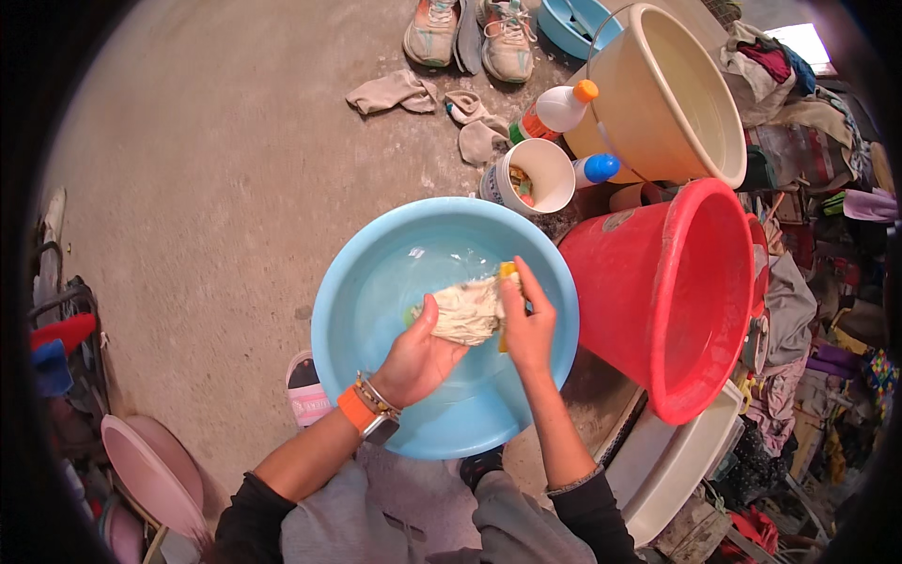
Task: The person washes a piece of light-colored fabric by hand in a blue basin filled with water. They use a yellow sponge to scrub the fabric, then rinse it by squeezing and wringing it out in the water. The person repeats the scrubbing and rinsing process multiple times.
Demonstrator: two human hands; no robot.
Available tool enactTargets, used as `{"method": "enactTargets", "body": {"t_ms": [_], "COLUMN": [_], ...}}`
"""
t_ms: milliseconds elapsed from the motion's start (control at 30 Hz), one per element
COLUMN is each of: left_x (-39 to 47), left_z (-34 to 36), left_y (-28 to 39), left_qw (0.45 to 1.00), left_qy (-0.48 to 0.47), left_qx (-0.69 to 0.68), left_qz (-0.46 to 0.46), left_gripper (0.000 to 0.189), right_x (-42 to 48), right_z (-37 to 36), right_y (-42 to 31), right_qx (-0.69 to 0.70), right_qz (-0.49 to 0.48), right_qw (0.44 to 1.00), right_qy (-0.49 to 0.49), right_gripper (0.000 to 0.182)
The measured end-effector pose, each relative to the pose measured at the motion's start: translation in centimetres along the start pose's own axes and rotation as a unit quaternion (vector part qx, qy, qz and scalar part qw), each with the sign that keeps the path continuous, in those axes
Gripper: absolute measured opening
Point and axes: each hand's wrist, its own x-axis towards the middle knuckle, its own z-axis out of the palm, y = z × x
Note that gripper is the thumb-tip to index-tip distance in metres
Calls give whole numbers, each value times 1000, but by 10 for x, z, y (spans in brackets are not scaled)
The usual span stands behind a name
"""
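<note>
A wet, cream-coloured cloth (465,310), crumpled and possibly a sock, lies across the palm and fingers of my left hand (416,359), with the thumb on top. My right hand (530,324) grips a narrow yellow object (507,269), perhaps a brush, against the cloth's right end; the fingers cover most of it. Both hands are above a round light-blue plastic basin (338,282) with clear water (394,271) in it. Something green (411,315) shows at the cloth's left end; what it is cannot be made out.
A red bucket (613,282) touches or nearly touches the basin's right side. Beyond stand a white tub (497,185), a bottle with an orange cap (557,109) and a cream bucket of water (620,106). Socks (394,95) and sneakers (507,42) lie on the concrete floor (211,176).
</note>
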Motion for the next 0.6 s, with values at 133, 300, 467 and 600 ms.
{"method": "enactTargets", "body": {"t_ms": [133,300,467,600], "left_x": [3,5,4,2], "left_z": [-21,-30,-34,-20], "left_y": [13,10,-6,1], "left_qw": [998,992,991,975], "left_qy": [56,122,50,-45], "left_qx": [21,14,-109,-214], "left_qz": [17,14,-52,-40], "left_gripper": [57,56,63,65], "right_x": [-6,-23,-37,-40], "right_z": [-24,-31,-24,-20], "right_y": [-22,-72,-103,-102], "right_qx": [273,440,540,518], "right_qz": [223,313,335,314], "right_qw": [936,841,767,792], "right_qy": [18,-44,-89,-80], "right_gripper": [40,39,44,47]}}
